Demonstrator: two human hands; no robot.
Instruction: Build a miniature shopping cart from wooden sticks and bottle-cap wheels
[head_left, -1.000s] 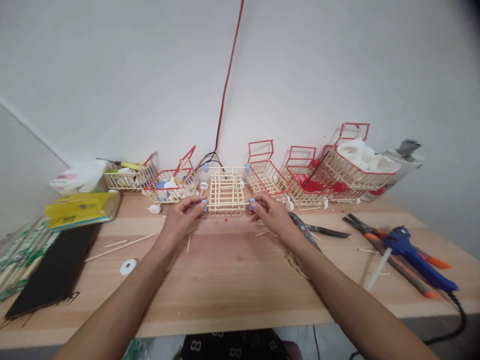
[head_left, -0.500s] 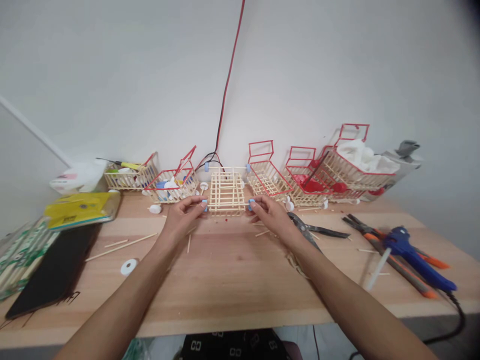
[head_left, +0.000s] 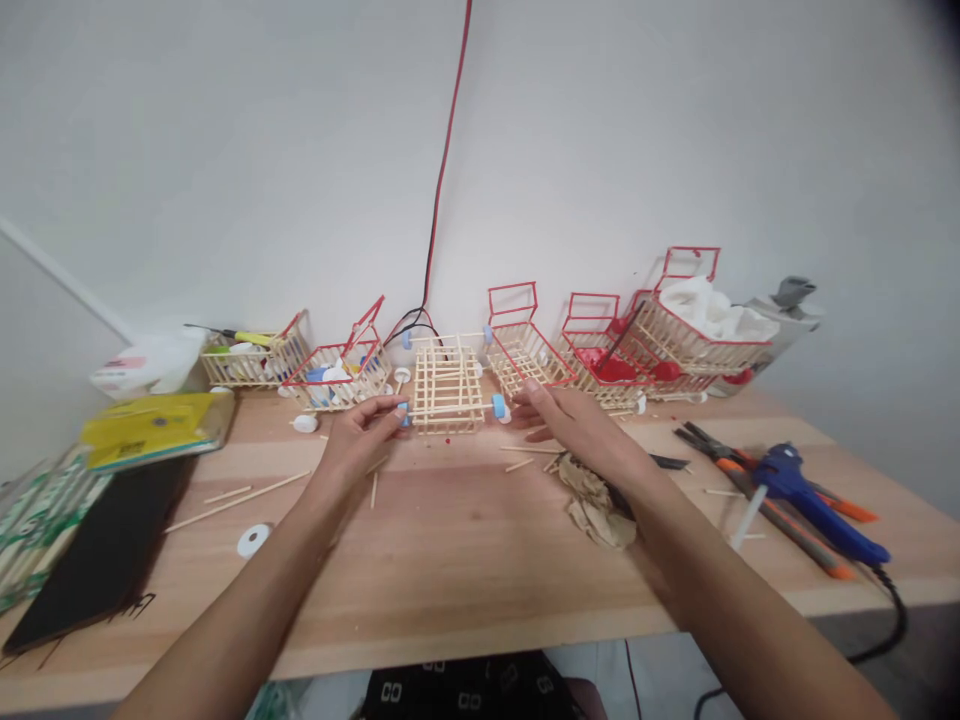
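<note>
left hand pinching blue wheel on 1 axle end, steadying it | right hand by opposite wheel, fingers loose, grip unclear | stick cart frame upturned on worktop near wall, keeping axle reachable from both sides

Both arms stretched fwd, L grip fingertips pinched, R grip palm down w/ fingers loose.

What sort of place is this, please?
Probably a hobby craft workbench: a wooden table against a plain wall, a row of small stick-built carts, a blue glue gun, and an unfinished stick cart being worked on.
</note>
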